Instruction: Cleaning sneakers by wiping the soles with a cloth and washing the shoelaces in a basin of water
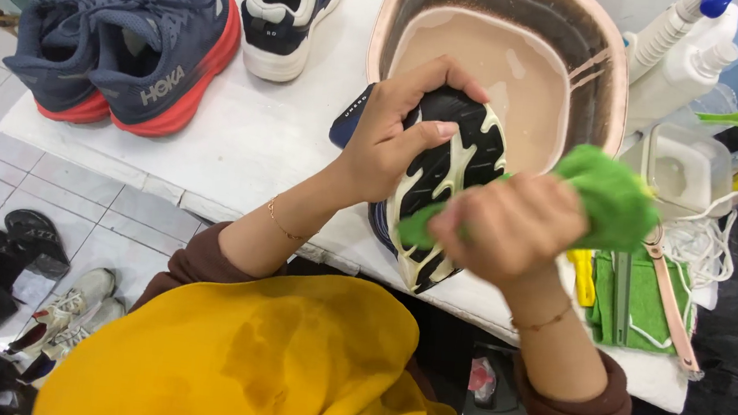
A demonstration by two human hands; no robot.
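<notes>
I am seeing the main risk in the basin [601, 40] of murky water sitting just beyond the shoe [450, 166]: the shoe is being held sole-up over the table [249, 146] edge, close to the basin rim, so a hard push with the cloth [609, 199] could, I judge, knock it into the water or tip the basin. The wet sole may also be making the grip slippery, and a slip would probably drop the shoe off the near edge toward the lap.

The left hand [394, 133] is wrapping its fingers over the heel end of the shoe, gripping it from above. The right hand [507, 225] is closing in a fist around the green cloth, pressing it against the lower right part of the sole. The shoe is lying between the two hands, touching both.
</notes>
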